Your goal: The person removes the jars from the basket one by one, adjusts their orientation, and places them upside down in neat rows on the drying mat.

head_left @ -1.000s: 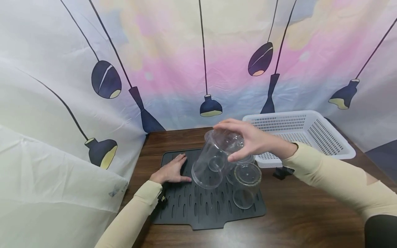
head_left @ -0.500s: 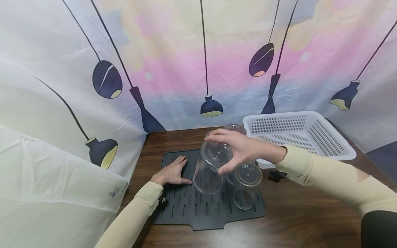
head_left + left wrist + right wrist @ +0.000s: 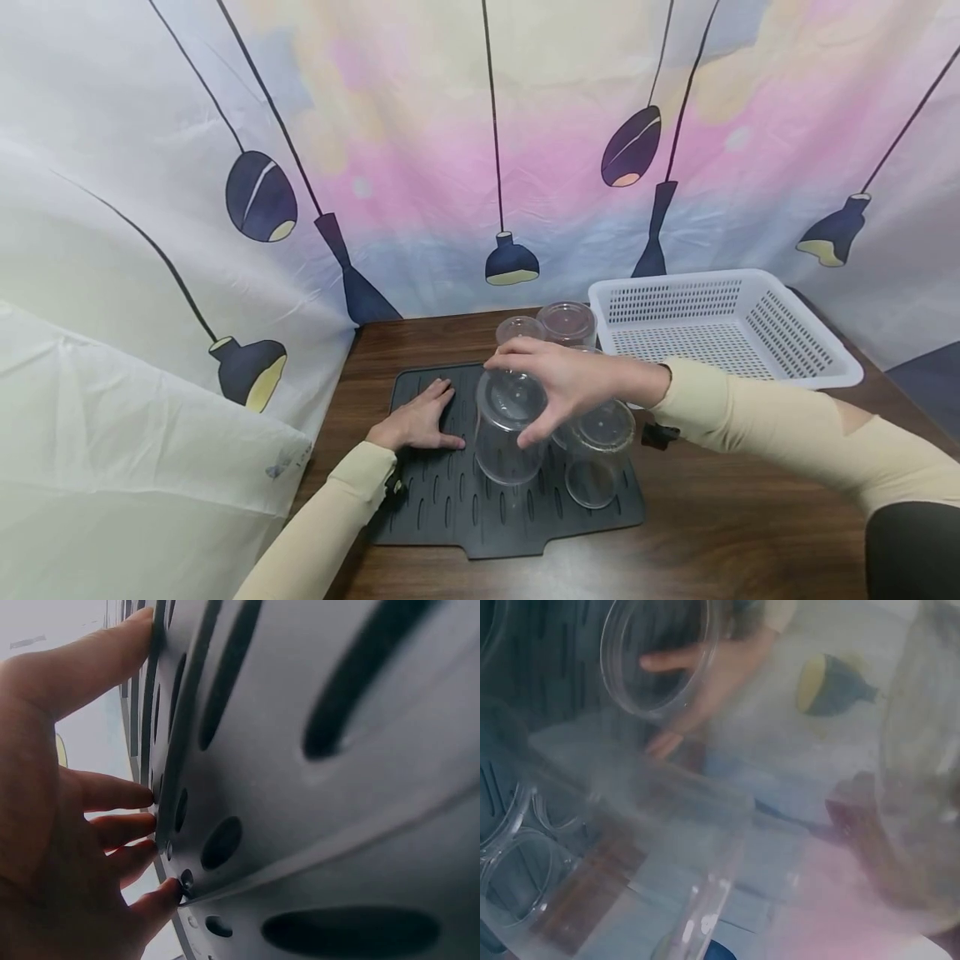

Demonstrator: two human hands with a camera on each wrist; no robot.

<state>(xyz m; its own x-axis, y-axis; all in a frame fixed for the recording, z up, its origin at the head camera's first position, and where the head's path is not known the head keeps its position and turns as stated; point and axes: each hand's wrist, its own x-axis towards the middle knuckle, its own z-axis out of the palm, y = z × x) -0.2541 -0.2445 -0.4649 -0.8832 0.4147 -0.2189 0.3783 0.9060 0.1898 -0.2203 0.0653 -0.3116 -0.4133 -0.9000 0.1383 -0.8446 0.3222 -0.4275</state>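
Note:
My right hand (image 3: pixel 566 379) grips a clear cup (image 3: pixel 506 454) near its upper end, thumb on the near side. The cup stands upside down over the black slotted drying mat (image 3: pixel 502 537); whether its rim touches the mat I cannot tell. To its right another clear cup (image 3: pixel 592 483) sits inverted on the mat, and one more behind it is partly hidden by my hand. Further back are a clear cup (image 3: pixel 566 321) and a smaller-looking one (image 3: pixel 519 327). My left hand (image 3: pixel 416 421) rests on the mat's left side with fingers spread; its fingertips (image 3: pixel 146 796) touch the mat in the left wrist view.
A white perforated plastic basket (image 3: pixel 731 346) stands at the back right of the brown wooden table (image 3: pixel 712 517). Behind the table hangs a cloth printed with lamps (image 3: pixel 512 260). The right wrist view is blurred by clear plastic close to the lens.
My right hand has brought the cup down and toward me, from tilted to nearly upright upside down. The cups behind have come into view. My left hand has stayed in place.

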